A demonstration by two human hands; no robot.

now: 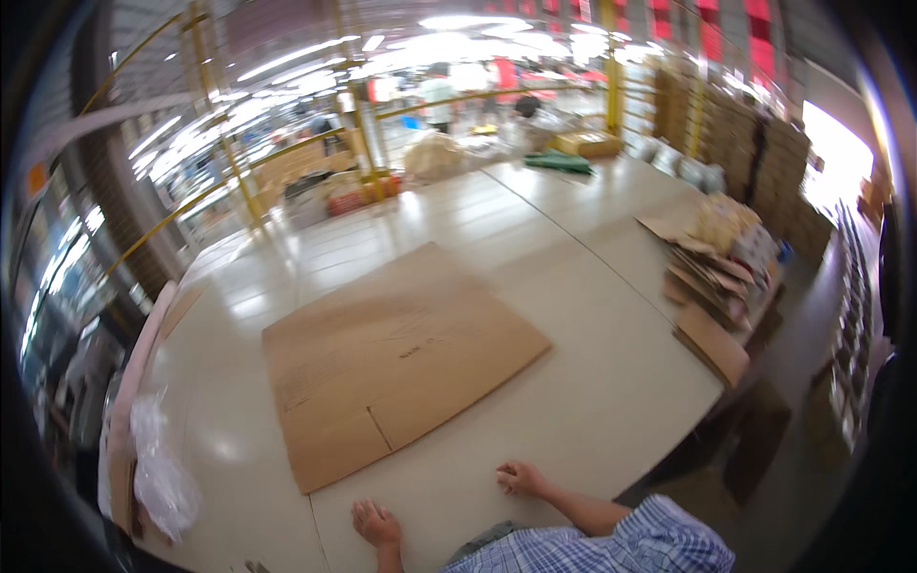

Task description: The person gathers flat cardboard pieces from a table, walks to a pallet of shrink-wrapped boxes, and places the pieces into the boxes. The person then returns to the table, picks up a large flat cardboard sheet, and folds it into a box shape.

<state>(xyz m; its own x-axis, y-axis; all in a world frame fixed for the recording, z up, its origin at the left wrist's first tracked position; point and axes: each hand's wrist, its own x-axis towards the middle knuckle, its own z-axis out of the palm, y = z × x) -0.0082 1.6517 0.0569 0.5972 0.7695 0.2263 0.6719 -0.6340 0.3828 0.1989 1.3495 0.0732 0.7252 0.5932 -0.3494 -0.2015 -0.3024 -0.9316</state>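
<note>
A large flat sheet of brown cardboard lies on the pale table, turned at an angle. A short slit runs in from its near edge, and faint dark print marks its face. My left hand rests on the table just short of the sheet's near edge, fingers slightly bent and nothing seen in them. Farther right, my right hand sits at the table's near side with its fingers curled in; no object shows in it. Neither hand touches the cardboard.
Clear plastic film hangs along the left edge. Cardboard scraps pile up on the right edge, one loose piece overhanging. A green bundle and a yellowish carton lie at the far side, by yellow railings.
</note>
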